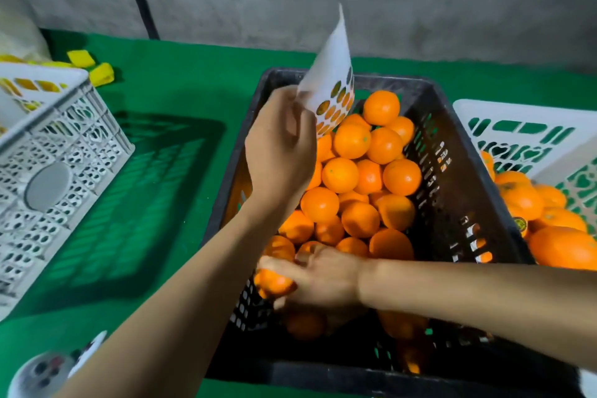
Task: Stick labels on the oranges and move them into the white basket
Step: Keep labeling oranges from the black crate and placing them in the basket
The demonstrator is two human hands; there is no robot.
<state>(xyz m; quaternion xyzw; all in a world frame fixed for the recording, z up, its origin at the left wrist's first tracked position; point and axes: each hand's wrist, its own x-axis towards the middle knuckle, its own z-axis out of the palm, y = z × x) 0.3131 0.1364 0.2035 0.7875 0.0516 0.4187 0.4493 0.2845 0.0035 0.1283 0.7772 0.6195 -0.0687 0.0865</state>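
Task partly done. The black crate point(458, 152) on the desk point(181, 90) holds a large pile of unlabelled oranges point(352, 171); the white basket point(523, 126) to its right holds several, 1 visibly labelled. Left hand point(281, 152) pinches the label sheet point(329, 84); right hand point(319, 278) grasps an orange point(274, 281) at the crate's near-left edge. A second white basket point(58, 145) stands well left, out of the way.

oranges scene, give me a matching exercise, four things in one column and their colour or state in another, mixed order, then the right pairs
Things:
1. label sheet
2. crate holding the loose oranges
3. table cloth
4. basket on the right

States:
A. green
B. white, with oranges already inside
C. black
D. held up by the left hand

Pairs: 1-D, 2-C, 3-A, 4-B
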